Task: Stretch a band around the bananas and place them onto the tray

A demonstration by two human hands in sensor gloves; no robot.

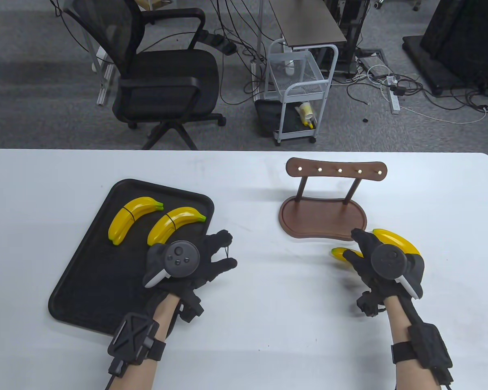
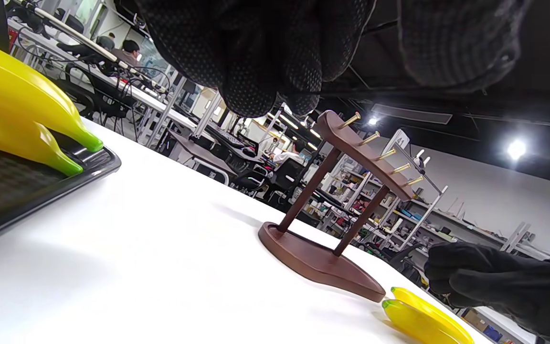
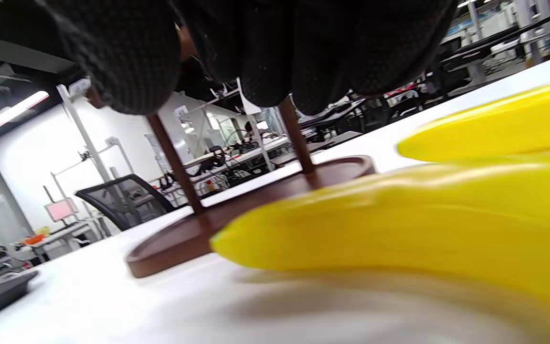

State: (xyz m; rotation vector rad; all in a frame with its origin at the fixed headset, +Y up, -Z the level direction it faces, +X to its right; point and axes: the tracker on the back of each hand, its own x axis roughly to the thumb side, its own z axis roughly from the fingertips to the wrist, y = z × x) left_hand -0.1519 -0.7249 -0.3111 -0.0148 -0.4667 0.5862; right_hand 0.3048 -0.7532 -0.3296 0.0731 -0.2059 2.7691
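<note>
**Two banana bunches banded on the tray, a third under your right hand**

Take the wooden peg stand [image 1: 323,213] as your landmark. It stands on the white desk [image 1: 268,325], its base bare and its top rail set with five brass pegs.

Well to the left of the stand lies the black tray [image 1: 85,292]. Two bunches of yellow bananas rest on its far half, side by side: the left bunch [image 1: 132,217] and the right bunch [image 1: 175,223]. Each has a thin dark band [image 1: 170,219] across its middle.

Your left hand [image 1: 195,264] hovers between the tray and the stand, over the tray's near right edge. Its fingers are spread and slack, so that grip is released; a thin dark loop shows at the fingertips [image 1: 227,237], but you cannot tell from these views whether it is a band.

Just in front of the stand's right end, a third banana bunch [image 1: 394,241] lies on the desk. Your right hand [image 1: 376,260] sits over it, fingers curled down on the fruit, so that grip is grasping the bananas.
</note>
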